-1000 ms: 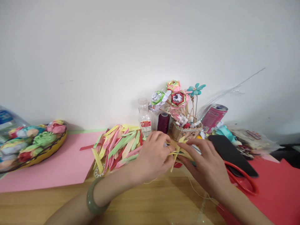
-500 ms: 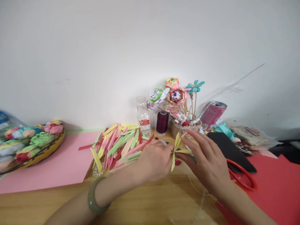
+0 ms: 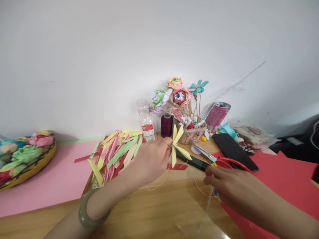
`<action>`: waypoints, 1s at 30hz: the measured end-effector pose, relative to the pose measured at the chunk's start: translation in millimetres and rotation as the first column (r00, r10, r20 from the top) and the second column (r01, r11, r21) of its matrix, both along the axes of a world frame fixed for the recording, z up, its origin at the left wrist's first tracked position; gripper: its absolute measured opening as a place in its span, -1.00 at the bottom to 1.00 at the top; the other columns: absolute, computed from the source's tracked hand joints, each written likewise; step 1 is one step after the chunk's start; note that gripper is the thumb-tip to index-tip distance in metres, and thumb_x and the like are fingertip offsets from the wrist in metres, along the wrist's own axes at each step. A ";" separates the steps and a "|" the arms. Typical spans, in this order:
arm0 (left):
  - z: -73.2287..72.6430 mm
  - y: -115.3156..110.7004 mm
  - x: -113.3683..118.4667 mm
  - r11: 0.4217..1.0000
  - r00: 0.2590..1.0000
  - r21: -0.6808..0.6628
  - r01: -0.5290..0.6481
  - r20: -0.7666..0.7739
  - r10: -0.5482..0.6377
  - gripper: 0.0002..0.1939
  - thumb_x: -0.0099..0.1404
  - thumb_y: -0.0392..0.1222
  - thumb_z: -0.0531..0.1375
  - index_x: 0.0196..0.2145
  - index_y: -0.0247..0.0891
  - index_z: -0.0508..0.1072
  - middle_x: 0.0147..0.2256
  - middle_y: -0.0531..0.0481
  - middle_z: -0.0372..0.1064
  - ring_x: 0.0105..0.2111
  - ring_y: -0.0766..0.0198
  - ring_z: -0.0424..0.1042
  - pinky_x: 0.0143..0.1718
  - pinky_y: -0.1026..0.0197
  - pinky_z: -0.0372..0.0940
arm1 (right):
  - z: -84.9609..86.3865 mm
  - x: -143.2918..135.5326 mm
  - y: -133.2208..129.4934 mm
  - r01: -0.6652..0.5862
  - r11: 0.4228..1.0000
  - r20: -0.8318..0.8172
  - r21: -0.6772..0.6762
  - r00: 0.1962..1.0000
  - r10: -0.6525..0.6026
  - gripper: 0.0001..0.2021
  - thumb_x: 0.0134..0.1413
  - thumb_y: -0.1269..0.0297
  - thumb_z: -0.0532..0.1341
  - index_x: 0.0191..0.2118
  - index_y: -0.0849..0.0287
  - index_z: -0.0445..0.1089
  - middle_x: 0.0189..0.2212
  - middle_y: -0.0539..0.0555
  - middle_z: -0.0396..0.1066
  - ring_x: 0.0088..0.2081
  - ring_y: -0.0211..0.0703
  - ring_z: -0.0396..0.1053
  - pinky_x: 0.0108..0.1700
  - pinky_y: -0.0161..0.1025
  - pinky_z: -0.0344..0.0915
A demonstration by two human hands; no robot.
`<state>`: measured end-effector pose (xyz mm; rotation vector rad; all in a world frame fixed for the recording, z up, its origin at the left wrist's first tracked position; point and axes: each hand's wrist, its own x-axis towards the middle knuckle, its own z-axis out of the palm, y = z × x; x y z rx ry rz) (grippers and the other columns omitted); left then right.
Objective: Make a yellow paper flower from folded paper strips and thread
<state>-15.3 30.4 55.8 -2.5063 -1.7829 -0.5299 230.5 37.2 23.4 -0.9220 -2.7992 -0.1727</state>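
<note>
My left hand is closed on a yellow paper flower whose folded petals fan out from a tied centre. Pale thread trails below it over the wooden table. My right hand is low at the right, its fingers curled together; whatever they pinch is hidden. A bit of blue shows just under those fingers. Beyond them lie scissors with red handles, next to a dark green strip-like object. A red paper strip lies beneath the flower.
Folded paper strips are heaped at centre left, beside pink paper and a basket of paper flowers. At the back stand a clear bottle, a maroon thread spool and a pink can. A black phone overlaps red paper.
My right hand has left the yellow flower and moved down and right, its fingers now curled. The left hand still holds the flower, now more exposed. The view has shifted slightly right.
</note>
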 end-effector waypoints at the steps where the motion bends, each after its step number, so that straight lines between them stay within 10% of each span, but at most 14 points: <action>1: 0.8 0.6 -1.1 1.000 1.000 0.009 -0.001 0.009 0.000 -0.78 0.26 -0.30 -0.12 -0.25 -0.25 0.28 -0.52 0.04 0.33 -0.52 0.25 0.32 -0.52 0.26 0.09 | -8.3 0.5 -5.3 -0.032 0.999 0.046 0.008 0.998 0.031 -0.72 -0.19 0.64 0.02 -0.51 0.09 0.32 -0.54 -0.03 0.36 -0.59 -0.21 0.33 -0.56 -0.29 0.16; 7: 3.9 2.4 -6.9 0.999 0.998 0.030 -0.018 0.063 0.016 -0.80 0.25 -0.31 -0.12 -0.34 -0.23 0.28 -0.55 0.07 0.29 -0.55 0.28 0.30 -0.52 0.28 0.05 | -15.9 4.6 -7.6 -0.124 0.987 0.031 -0.103 0.991 0.128 -0.75 0.09 0.54 -0.01 -0.49 0.15 0.29 -0.52 0.04 0.36 -0.50 -0.15 0.31 -0.47 -0.23 0.21; 10: 5.9 1.3 -9.1 0.999 0.995 0.039 -0.038 0.094 0.034 -0.81 0.26 -0.30 -0.11 -0.32 -0.23 0.28 -0.51 0.05 0.34 -0.51 0.26 0.33 -0.49 0.26 0.09 | 3.0 12.7 7.4 -0.022 0.939 -0.262 -0.344 0.962 -0.073 -0.82 0.15 0.38 0.02 -0.41 0.15 0.32 -0.49 0.05 0.38 -0.47 -0.20 0.33 -0.43 -0.26 0.25; 13: 7.1 0.0 -9.7 0.998 0.992 0.021 -0.056 0.115 0.053 -0.80 0.26 -0.28 -0.12 -0.30 -0.22 0.28 -0.46 0.02 0.37 -0.46 0.22 0.36 -0.46 0.25 0.11 | 24.3 20.9 31.2 0.093 0.823 -0.658 -0.560 0.554 -0.510 -0.84 -0.09 0.17 0.26 -0.46 0.13 0.35 -0.50 0.04 0.44 -0.46 -0.16 0.39 -0.40 -0.25 0.33; 18: 6.5 -0.4 -6.7 0.999 0.992 -0.016 -0.050 0.113 0.051 -0.79 0.26 -0.28 -0.12 -0.30 -0.21 0.28 -0.50 0.05 0.34 -0.49 0.25 0.34 -0.48 0.26 0.10 | 49.1 17.5 85.8 0.172 0.828 -0.797 -0.534 0.224 -0.561 -0.83 -0.02 0.14 0.19 -0.38 0.11 0.25 -0.41 0.00 0.43 -0.33 -0.20 0.43 -0.31 -0.28 0.36; 30: 5.3 -0.4 -5.8 1.000 0.997 -0.014 0.006 0.077 -0.005 -0.78 0.26 -0.29 -0.12 -0.27 -0.22 0.29 -0.46 0.03 0.38 -0.46 0.24 0.37 -0.44 0.25 0.16 | 17.8 -20.8 150.4 0.478 0.616 -0.388 -0.626 0.495 -0.778 -0.71 0.14 0.23 0.13 -0.03 0.21 0.27 -0.06 0.11 0.30 -0.14 -0.10 0.34 -0.16 -0.06 0.33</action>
